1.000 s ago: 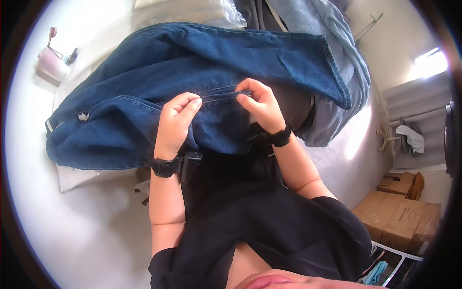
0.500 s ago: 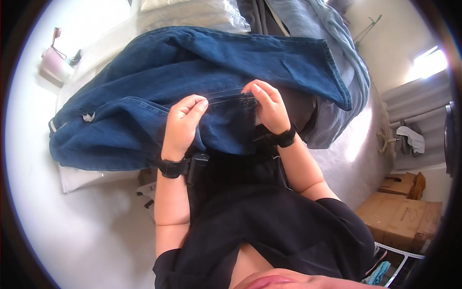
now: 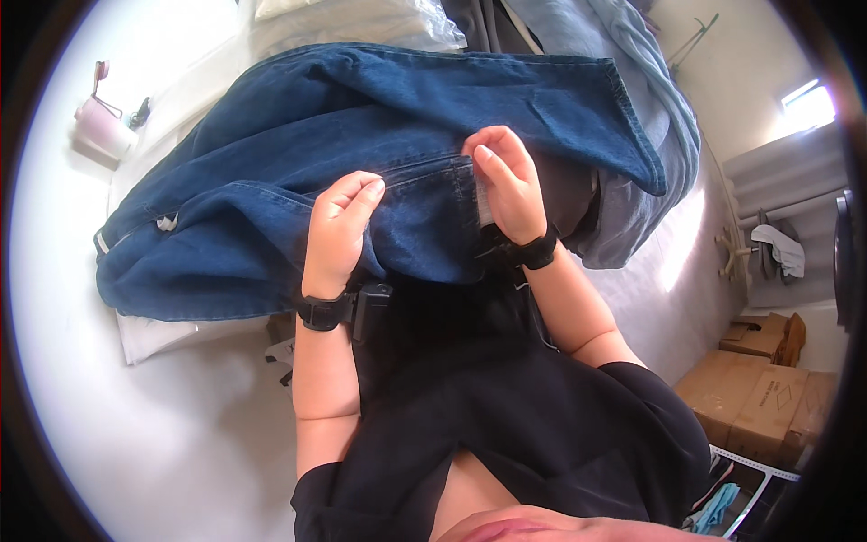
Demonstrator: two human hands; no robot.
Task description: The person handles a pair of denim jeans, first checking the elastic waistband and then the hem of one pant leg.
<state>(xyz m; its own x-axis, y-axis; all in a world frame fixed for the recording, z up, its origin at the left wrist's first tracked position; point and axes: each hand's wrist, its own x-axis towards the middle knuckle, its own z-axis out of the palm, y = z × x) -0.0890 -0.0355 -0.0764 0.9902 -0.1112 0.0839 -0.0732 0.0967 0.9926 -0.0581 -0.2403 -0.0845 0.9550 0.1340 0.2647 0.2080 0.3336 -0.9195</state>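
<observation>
A pair of dark blue jeans (image 3: 379, 99) lies spread across the surface before me, its waist end at the left and the legs running right. My left hand (image 3: 341, 221) pinches the seam of the nearer leg. At that leg's hem, my right hand (image 3: 506, 181) has thumb and fingers closed on the upper corner of the opening; the pale inner side of the cloth shows beside the palm. Between the two hands the seam edge is stretched fairly straight. The farther leg lies flat beyond them, its hem at the right.
Light blue fabric (image 3: 646, 217) hangs over the right end of the surface. Clear plastic-wrapped packages (image 3: 361, 27) lie at the back. A pinkish cup (image 3: 107, 126) stands at the far left. Cardboard boxes (image 3: 741, 393) are stacked on the right, near a grey curtain (image 3: 786, 167).
My right hand has moved slightly up and away, raising the hem corner with it. The left hand keeps its pinch on the seam, shifted only a little.
</observation>
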